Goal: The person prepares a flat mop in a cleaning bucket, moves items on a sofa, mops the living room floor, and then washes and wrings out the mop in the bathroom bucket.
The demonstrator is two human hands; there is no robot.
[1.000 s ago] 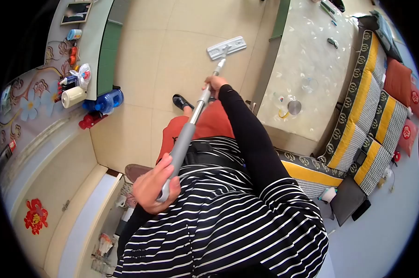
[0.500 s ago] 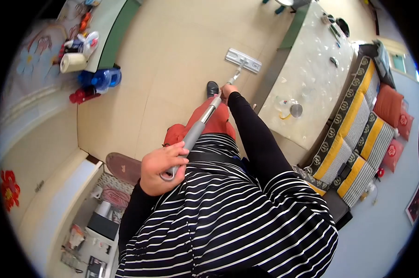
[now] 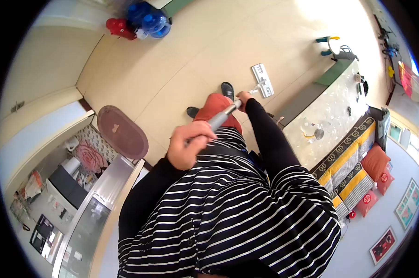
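Note:
A flat mop (image 3: 218,121) slants away from my body, its grey and silver pole running between both hands. Its rectangular white-silver head (image 3: 263,80) lies on the tiled floor beyond my feet. My left hand (image 3: 189,142) is closed around the grey grip at the top end, close to my striped shirt. Farther down the pole, my right hand (image 3: 243,100) wraps around it; the fingers are partly hidden. A dark slipper (image 3: 227,90) on one foot shows near the right hand, and another slipper (image 3: 192,111) shows to its left.
A long table (image 3: 307,150) with a glossy top stands at the right, beside a sofa with yellow-striped covers (image 3: 348,173). Blue water bottles (image 3: 155,24) stand at the upper left. A brown oval mat (image 3: 121,132) lies by the doorway. A small stool (image 3: 331,46) is at the far right.
The view has turned, so the mat, bottles and table appear shifted. The mop head has swung round and sits farther right. A second slipper has come into view. Both hands stay on the pole.

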